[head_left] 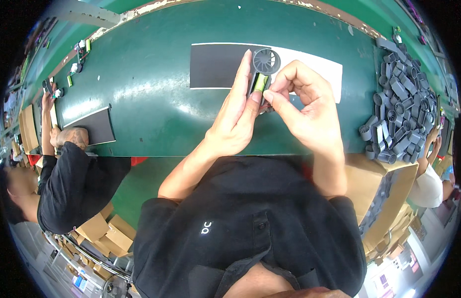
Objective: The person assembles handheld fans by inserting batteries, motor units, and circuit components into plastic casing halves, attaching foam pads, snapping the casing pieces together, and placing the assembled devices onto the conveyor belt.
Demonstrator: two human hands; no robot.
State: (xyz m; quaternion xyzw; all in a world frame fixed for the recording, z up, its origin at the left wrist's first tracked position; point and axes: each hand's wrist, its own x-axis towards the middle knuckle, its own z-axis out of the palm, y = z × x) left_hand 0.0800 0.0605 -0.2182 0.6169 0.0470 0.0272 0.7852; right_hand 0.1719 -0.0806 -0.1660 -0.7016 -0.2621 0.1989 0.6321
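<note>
My left hand [234, 115] is wrapped along the side of a grey plastic fan housing [267, 60], which has a round, finned ring at its far end. In the housing's open handle lies a green cylindrical battery [261, 83], with my left thumb resting at its near end. My right hand [307, 103] is at the other side of the handle, thumb and index finger pinched together by the battery's near end. What that pinch holds, if anything, is too small to make out. Both hands are raised above the green table [161, 114].
A black sheet [215, 67] and a white sheet [310, 64] lie beyond my hands. Many grey housings [402, 104] are heaped at the right, above a cardboard box [367, 184]. On the left, a co-worker [81, 184] sits near another dark sheet [94, 125] and small parts with green batteries [70, 80].
</note>
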